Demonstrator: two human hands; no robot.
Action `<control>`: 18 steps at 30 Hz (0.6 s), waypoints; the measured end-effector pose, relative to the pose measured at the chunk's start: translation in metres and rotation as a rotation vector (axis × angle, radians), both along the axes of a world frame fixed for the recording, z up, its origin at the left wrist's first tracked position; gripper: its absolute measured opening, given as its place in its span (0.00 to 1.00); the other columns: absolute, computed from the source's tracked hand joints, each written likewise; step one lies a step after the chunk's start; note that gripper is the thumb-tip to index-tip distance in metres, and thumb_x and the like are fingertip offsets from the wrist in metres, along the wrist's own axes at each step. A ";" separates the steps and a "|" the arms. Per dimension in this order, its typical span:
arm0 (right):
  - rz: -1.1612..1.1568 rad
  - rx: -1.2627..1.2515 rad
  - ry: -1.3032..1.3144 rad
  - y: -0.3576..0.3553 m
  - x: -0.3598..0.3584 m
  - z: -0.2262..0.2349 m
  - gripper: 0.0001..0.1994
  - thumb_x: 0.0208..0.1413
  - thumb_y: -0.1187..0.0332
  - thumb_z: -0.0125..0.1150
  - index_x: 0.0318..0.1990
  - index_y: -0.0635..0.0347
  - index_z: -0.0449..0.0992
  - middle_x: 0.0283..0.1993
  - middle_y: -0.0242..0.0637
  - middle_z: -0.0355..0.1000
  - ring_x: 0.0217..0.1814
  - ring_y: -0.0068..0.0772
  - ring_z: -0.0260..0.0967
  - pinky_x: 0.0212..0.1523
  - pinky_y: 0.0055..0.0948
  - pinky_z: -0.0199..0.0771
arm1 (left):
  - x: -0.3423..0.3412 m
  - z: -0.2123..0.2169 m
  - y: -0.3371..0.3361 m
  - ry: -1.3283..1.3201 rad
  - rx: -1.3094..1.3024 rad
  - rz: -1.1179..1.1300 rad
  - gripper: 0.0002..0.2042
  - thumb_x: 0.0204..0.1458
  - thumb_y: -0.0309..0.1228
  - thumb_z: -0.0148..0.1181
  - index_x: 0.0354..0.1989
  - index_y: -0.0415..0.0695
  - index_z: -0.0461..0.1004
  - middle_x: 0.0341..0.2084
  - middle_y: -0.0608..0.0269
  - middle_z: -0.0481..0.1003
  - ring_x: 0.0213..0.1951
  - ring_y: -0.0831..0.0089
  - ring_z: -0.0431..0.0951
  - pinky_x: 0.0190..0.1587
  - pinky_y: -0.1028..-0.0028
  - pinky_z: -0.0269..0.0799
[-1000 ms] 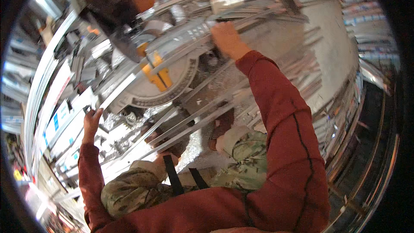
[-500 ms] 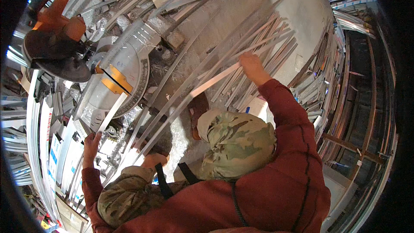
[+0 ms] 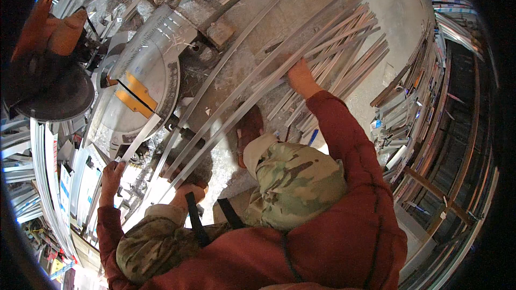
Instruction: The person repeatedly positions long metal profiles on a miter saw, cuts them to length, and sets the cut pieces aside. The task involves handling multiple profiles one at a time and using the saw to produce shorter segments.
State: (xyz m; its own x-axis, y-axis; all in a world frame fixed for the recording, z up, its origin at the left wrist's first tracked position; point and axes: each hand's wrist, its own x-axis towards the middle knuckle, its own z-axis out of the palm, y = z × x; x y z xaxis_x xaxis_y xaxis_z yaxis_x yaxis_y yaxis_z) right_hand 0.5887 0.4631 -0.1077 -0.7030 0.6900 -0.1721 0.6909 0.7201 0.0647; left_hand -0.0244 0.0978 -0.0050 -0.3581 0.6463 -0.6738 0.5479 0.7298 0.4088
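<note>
My left hand [image 3: 112,174] is closed on the near end of a short pale strip [image 3: 141,138], likely metal. The strip's other end lies at the yellow insert [image 3: 134,95] of a mitre saw, on its round grey table [image 3: 156,78]. The orange saw head [image 3: 64,35] and its dark round guard [image 3: 59,94] stand raised at the far left. Stretched out to the right, my right hand [image 3: 302,79] closes around the far part of a long pale strip [image 3: 231,121]. Its fingertips are partly hidden. More long strips run alongside, between the saw and my legs.
A heap of thin strips [image 3: 344,56] lies on the floor beyond my right hand. Long profiles [image 3: 45,166] are stacked at the left. Racks with more lengths [image 3: 457,145] line the right side. A wooden block [image 3: 220,33] sits behind the saw; shavings litter the floor.
My right hand has shifted left relative to the heap of strips and sits lower over them. My left hand keeps its grip beside the saw. The whole view has shifted slightly.
</note>
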 end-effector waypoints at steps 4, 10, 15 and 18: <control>-0.115 -0.249 -0.066 -0.011 0.013 -0.032 0.23 0.46 0.78 0.59 0.54 0.66 0.72 0.60 0.51 0.66 0.66 0.51 0.60 0.64 0.47 0.59 | 0.008 0.010 0.016 -0.032 0.017 -0.049 0.22 0.57 0.47 0.56 0.22 0.38 0.70 0.15 0.61 0.67 0.21 0.73 0.65 0.26 0.68 0.61; -0.307 0.060 -0.233 -0.029 0.104 0.005 0.12 0.49 0.75 0.59 0.42 0.63 0.80 0.48 0.51 0.74 0.58 0.48 0.66 0.55 0.51 0.65 | 0.023 0.016 0.021 -0.124 -0.007 -0.022 0.20 0.58 0.45 0.58 0.35 0.35 0.76 0.20 0.64 0.71 0.24 0.77 0.67 0.27 0.71 0.62; -0.419 -0.187 -0.251 0.000 0.019 0.080 0.09 0.46 0.72 0.61 0.36 0.62 0.82 0.40 0.47 0.76 0.52 0.48 0.69 0.49 0.49 0.67 | 0.060 0.033 0.023 -0.236 0.009 -0.199 0.20 0.60 0.44 0.55 0.40 0.34 0.75 0.27 0.56 0.76 0.30 0.68 0.74 0.34 0.65 0.69; -0.297 -0.307 -0.336 -0.027 -0.018 0.092 0.11 0.45 0.70 0.63 0.36 0.64 0.81 0.37 0.48 0.76 0.49 0.50 0.72 0.48 0.47 0.69 | 0.083 0.039 0.047 -0.227 0.108 -0.274 0.18 0.59 0.43 0.56 0.37 0.36 0.75 0.27 0.45 0.75 0.32 0.61 0.76 0.37 0.60 0.70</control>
State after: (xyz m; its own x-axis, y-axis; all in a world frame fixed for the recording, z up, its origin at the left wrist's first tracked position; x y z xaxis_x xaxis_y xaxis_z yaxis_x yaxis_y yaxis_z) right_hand 0.5703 0.4361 -0.0153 -0.3575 0.7329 -0.5788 0.8449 0.5179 0.1339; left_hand 0.0584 0.1450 0.0345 -0.0109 0.7693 -0.6389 0.6034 0.5145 0.6093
